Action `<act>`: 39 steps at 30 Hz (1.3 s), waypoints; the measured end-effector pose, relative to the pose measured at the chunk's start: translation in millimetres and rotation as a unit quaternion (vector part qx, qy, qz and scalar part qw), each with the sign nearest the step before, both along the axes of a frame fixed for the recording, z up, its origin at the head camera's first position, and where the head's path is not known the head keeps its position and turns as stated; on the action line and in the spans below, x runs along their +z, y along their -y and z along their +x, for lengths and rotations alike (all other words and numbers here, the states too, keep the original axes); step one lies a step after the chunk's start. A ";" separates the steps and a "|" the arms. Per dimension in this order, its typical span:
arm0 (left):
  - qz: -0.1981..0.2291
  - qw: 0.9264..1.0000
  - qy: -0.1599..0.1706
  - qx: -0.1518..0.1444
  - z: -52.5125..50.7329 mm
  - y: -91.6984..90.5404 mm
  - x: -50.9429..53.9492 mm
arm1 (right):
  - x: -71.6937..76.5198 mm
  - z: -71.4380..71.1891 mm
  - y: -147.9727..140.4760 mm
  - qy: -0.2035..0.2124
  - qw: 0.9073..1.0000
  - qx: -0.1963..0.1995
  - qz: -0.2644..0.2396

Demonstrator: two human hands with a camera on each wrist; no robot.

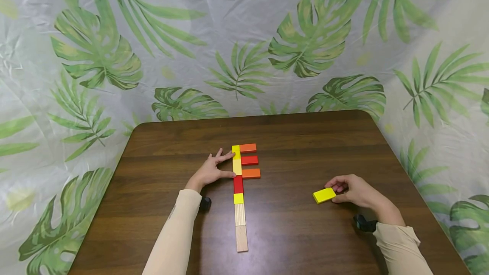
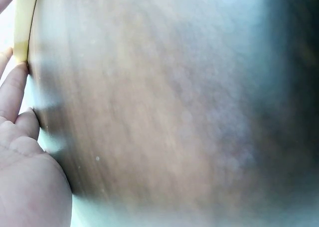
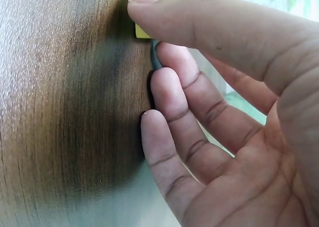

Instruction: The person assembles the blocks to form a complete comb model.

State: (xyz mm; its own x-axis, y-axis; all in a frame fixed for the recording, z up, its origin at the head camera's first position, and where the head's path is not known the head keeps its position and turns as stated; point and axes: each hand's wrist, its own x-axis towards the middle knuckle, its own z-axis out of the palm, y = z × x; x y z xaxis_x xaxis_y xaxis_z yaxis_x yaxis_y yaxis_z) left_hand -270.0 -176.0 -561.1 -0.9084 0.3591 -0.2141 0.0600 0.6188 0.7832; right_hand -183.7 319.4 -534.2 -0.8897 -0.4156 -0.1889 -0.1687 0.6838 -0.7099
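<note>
A line of flat blocks runs down the middle of the table in the head view. From the far end come yellow, pale yellow (image 1: pixel 237 167), red (image 1: pixel 238 185) and yellow (image 1: pixel 238 198) pieces, then two plain wooden blocks (image 1: pixel 240 214). Branching right from its upper part are an orange block (image 1: pixel 248 148), a red block (image 1: pixel 250 160) and another orange block (image 1: pixel 251 174). My left hand (image 1: pixel 209 171) touches the line's left side with straight, spread fingers and thumb. Off to the right, my right hand (image 1: pixel 357 190) pinches a yellow block (image 1: pixel 324 195) between thumb and fingers.
The dark wooden table (image 1: pixel 160 147) has rounded far corners. A pale curtain (image 1: pixel 244 20) printed with green leaves hangs behind and beside it. Dark wrist cameras sit on both wrists. The table surface is blurred in the left wrist view.
</note>
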 end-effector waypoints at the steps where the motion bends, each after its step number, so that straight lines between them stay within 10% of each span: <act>1: 0.001 1.000 0.000 0.000 0.1 0.0 0.2 | -0.1 -0.2 0.2 -0.002 1.000 0.000 0.001; 39: 0.003 1.000 -0.008 -0.002 -0.3 -0.4 -0.3 | -0.9 -31.6 78.6 -0.071 0.997 0.008 -0.027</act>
State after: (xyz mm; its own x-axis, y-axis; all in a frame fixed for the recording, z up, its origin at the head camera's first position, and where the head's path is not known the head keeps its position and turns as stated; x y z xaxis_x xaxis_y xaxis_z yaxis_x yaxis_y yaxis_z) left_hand -270.3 -175.6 -561.4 -0.9105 0.3631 -0.1981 0.0743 0.6147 0.7853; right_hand -215.3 240.8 -535.1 -0.8993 -0.4356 -0.0386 -0.2804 0.6420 -0.7136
